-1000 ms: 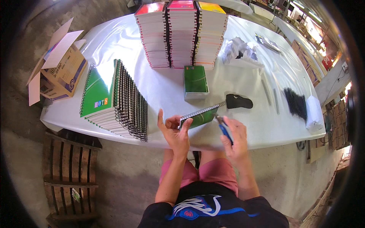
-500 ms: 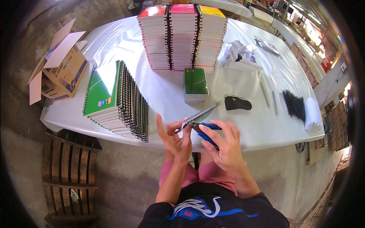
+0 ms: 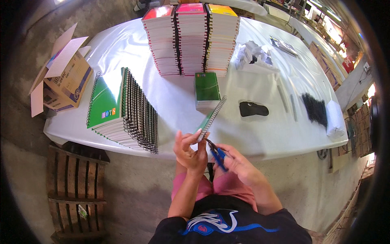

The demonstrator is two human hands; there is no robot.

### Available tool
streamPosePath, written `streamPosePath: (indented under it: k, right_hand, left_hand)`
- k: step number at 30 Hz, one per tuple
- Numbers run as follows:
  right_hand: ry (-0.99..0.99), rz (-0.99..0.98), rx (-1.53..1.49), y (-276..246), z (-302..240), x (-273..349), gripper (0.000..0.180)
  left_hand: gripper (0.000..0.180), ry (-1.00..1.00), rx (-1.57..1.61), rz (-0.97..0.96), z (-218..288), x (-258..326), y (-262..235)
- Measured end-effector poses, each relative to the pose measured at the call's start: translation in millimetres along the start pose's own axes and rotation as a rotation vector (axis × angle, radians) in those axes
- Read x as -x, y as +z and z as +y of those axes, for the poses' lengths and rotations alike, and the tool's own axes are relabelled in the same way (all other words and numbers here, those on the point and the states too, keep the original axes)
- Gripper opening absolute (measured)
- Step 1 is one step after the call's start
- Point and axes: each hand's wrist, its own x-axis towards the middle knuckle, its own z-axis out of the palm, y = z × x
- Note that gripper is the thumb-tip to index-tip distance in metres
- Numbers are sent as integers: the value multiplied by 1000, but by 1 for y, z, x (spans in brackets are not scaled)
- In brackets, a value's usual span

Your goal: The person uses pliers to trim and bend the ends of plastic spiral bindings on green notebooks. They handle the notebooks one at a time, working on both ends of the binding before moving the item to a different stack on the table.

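My left hand (image 3: 191, 154) grips the near end of a small spiral notebook (image 3: 213, 115), tilted up above the front of the table. Its wire coil faces right, and a strip of green cover shows beside it. In my right hand (image 3: 242, 164) is a pair of blue-handled pliers (image 3: 219, 157). The dark jaws meet the coil's near end at my left fingertips; whether they bite the wire cannot be made out. Just beyond the notebook lies a short stack of small green notebooks (image 3: 206, 90).
On the left, a leaning pile of larger green spiral notebooks (image 3: 106, 99) stands near an open carton (image 3: 69, 83). Three tall notebook stacks (image 3: 191, 44) rise at the back. Rightward lie a black flat piece (image 3: 254, 109), crumpled plastic (image 3: 256, 59), loose coils (image 3: 283, 97) and a black coil bundle (image 3: 314, 109).
The notebook has swung more upright, so its green cover shows. My right hand and the pliers have dropped slightly, with the handles turned downward and closer together.
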Motion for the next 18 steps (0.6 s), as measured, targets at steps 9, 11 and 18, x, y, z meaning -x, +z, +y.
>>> streamPosePath:
  k: [9,11,18]
  right_hand:
    - [197,255,1243,-49,74,31,43]
    - [163,323,1312,-50,79,26,45]
    - [-303,389,-568,-21,9,-40,49]
  left_hand:
    - [50,-590,572,237,28,-33,-2]
    - [42,-592,633,201,31,-33,-3]
    - [31,-286,600,8,81,-46,-25]
